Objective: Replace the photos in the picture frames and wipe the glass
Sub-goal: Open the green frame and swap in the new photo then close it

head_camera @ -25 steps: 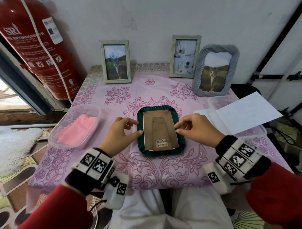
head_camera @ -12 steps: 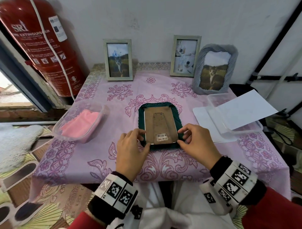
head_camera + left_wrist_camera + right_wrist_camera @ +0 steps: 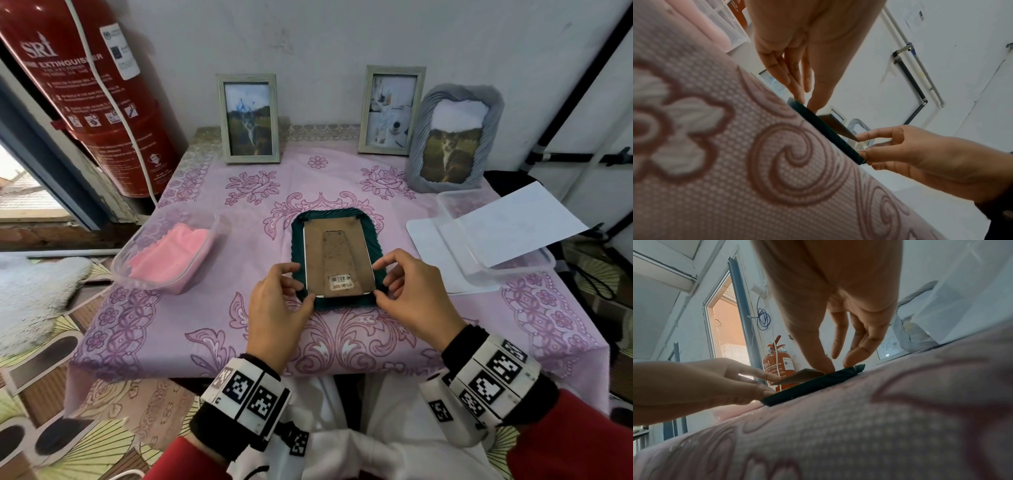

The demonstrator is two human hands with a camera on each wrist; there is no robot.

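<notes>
The green frame (image 3: 337, 255) is lying face down at the middle of the table (image 3: 212, 308), its brown backing board (image 3: 337, 260) facing up (a barcode sticker sits near the board's near edge). In both wrist views the board's near edge is standing raised above the frame. The left hand (image 3: 279, 308) is pinching the board's near left corner with its fingertips (image 3: 797, 95), and the right hand (image 3: 416, 298) is pinching the near right corner in the same way. Behind the green frame, three frames are standing against the wall: a pale frame (image 3: 249, 118) to the left, a second pale frame (image 3: 392, 109) to the right, and a grey frame (image 3: 452, 138) just beside it. To the left of the green frame, a clear tub (image 3: 137, 250) is holding a pink cloth (image 3: 171, 253). To its right, white sheets (image 3: 513, 222) are lying across another clear tub (image 3: 513, 270). A red fire extinguisher (image 3: 92, 92) is standing beyond the table's far left corner.
</notes>
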